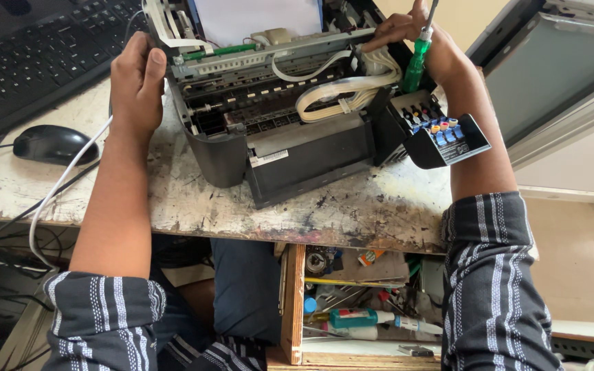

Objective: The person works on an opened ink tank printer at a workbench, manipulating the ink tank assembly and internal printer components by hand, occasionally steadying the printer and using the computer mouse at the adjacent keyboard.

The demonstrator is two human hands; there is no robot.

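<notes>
Dark, white-striped rolled-up sleeves [104,319]

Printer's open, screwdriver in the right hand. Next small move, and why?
Probably seat the green-handled screwdriver tip on a fastener at the printer back right: the right hand grips it upright there, while the left hand braces the left side.

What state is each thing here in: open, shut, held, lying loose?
Printer: cover off, insides and white tubes bare.
Ink tank unit: swung out at the printer's side.
Screwdriver: upright, gripped by right hand.
Left hand: clasping the printer's corner.
Drawer: pulled open, full of tools.
Mouse: lying untouched.
</notes>
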